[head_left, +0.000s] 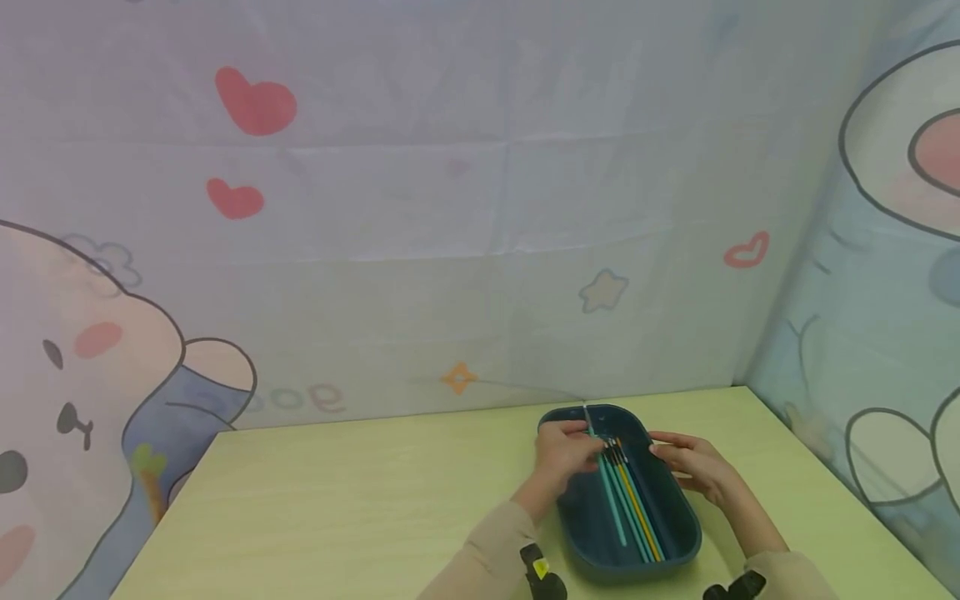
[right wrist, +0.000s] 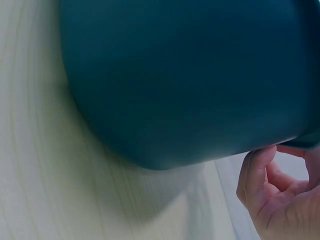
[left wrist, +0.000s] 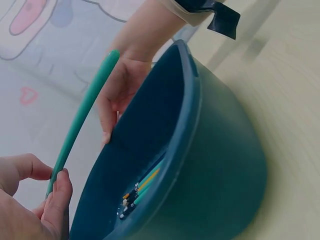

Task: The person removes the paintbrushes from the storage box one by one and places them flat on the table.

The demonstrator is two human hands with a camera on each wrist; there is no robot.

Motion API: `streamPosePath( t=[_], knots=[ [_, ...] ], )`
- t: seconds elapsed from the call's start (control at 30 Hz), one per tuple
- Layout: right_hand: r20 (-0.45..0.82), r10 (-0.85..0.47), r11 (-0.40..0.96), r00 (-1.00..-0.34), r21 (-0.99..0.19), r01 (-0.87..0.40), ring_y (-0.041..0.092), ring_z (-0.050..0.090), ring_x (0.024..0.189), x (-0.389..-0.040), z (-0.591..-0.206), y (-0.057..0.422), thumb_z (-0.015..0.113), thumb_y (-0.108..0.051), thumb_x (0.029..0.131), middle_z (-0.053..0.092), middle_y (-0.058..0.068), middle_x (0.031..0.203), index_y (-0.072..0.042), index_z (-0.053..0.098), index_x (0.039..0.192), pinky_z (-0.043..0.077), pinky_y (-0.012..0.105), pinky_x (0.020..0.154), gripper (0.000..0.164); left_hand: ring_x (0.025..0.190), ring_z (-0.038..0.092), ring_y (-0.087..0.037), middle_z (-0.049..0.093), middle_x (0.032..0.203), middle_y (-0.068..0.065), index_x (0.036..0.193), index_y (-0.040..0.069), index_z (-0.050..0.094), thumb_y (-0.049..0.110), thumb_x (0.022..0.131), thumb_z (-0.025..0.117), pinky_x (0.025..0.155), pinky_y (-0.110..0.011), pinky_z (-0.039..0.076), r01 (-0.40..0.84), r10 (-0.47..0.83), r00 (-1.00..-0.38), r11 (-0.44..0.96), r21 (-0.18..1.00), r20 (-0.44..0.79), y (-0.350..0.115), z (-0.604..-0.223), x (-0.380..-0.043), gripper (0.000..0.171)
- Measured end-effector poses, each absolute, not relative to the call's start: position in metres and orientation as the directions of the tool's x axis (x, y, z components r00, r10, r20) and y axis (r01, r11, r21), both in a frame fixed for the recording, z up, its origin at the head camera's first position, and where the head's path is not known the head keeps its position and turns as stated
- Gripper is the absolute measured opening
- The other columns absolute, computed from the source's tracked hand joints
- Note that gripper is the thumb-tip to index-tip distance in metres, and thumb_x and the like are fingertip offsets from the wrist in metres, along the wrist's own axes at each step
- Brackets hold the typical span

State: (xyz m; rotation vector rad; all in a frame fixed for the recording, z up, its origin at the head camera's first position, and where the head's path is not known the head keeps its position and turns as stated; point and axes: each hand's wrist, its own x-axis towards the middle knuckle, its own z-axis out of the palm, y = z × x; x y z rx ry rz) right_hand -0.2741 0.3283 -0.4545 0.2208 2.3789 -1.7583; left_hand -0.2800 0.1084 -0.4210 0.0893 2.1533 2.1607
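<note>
Left hand [head_left: 564,454]: thumb and fingers pinch a teal paintbrush [left wrist: 82,117]. Right hand [head_left: 697,468]: fingertips touch the rim at the tray's right side in the head view; whether they clamp it, cannot tell. Hands apart, tray between them.

Held brush: in the left wrist view, rises from the fingertips at lower left towards upper centre, its rounded handle end free. In the head view it lies right of the left hand, well left of the right hand.

Deep blue tray [left wrist: 220,160]: lower right of the head frame, on the pale table [head_left: 322,500]. Inside: yellow-handled brush [head_left: 640,508] and more teal ones, roughly parallel. Printed backdrop [head_left: 412,208] fills the upper frame.

Risks (judgement): slim pinch could let the brush roll or slip; its free end could knock the rim; an uneven right-hand push could shift the tray.
</note>
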Motion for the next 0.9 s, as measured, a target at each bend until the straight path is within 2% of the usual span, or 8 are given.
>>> streamPosePath(
  t=[0.4, 0.6, 0.9],
  knots=[
    [-0.221, 0.014, 0.298, -0.975, -0.93, 0.215, 0.018, 0.063, 0.104, -0.274, -0.456, 0.329, 0.059, -0.029, 0.094, 0.056, 0.023, 0.132, 0.003, 0.039, 0.143, 0.057, 0.034, 0.08, 0.062, 0.058, 0.065, -0.013, 0.068, 0.084, -0.01, 0.115, -0.008, 0.064, -0.004, 0.073, 0.065, 0.056, -0.031, 0.061, -0.025, 0.105, -0.994, -0.011, 1.0, -0.023, 0.097, -0.413, -0.279, 0.042],
    [-0.222, 0.018, 0.313, -0.975, -0.925, 0.217, 0.02, 0.063, 0.106, -0.273, -0.456, 0.329, 0.058, -0.03, 0.095, 0.051, 0.026, 0.137, 0.002, 0.038, 0.143, 0.057, 0.034, 0.081, 0.062, 0.062, 0.067, -0.013, 0.067, 0.087, -0.011, 0.116, -0.006, 0.065, -0.005, 0.073, 0.064, 0.057, -0.031, 0.061, -0.038, 0.101, -0.994, -0.017, 0.999, -0.037, 0.09, -0.411, -0.278, 0.043],
    [-0.223, 0.015, 0.307, -0.975, -0.927, 0.217, 0.019, 0.063, 0.105, -0.274, -0.456, 0.329, 0.059, -0.03, 0.094, 0.051, 0.026, 0.138, 0.002, 0.039, 0.143, 0.057, 0.034, 0.08, 0.062, 0.064, 0.067, -0.014, 0.069, 0.087, -0.013, 0.118, -0.007, 0.063, -0.006, 0.072, 0.065, 0.059, -0.032, 0.061, -0.031, 0.097, -0.995, -0.027, 0.999, -0.028, 0.079, -0.412, -0.278, 0.046]
  ],
)
